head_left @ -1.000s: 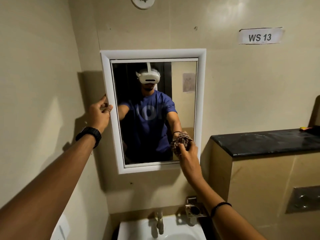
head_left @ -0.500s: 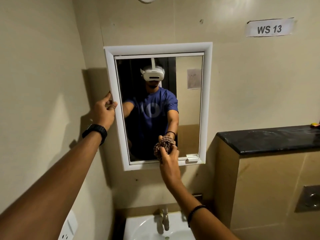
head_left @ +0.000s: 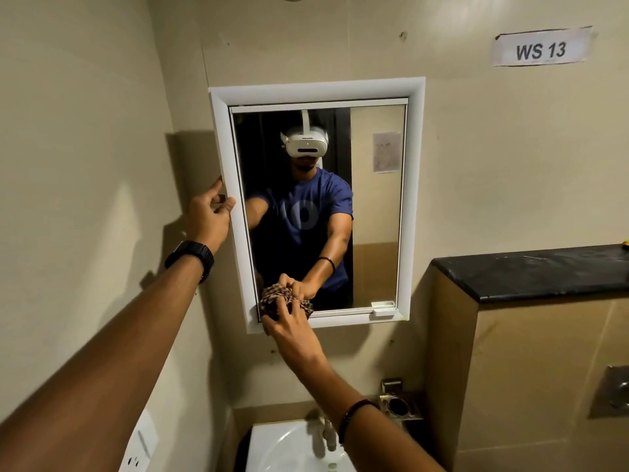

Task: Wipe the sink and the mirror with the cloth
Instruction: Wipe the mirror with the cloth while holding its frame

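Two hands at mirror [head_left: 374,212], black ledge [head_left: 531,270] right, sink [head_left: 282,444] below

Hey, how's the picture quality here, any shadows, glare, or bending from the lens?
Head view: a hard dark shadow of the left hand and arm falls on the wall left of the mirror; soft bright glare on the wall upper right, above the WS 13 label; wide-angle bending tilts the mirror frame; sharp enough to read the label.

Mirror [head_left: 374,206] glass is glossy w/ a smooth white plastic-looking frame. Cloth [head_left: 272,299] is checked woven fabric, crumpled. Sink [head_left: 289,447] looks like shiny white ceramic, tap [head_left: 328,434] metal. Ledge top [head_left: 531,270] is polished black stone, walls matt beige, paper label [head_left: 541,47].
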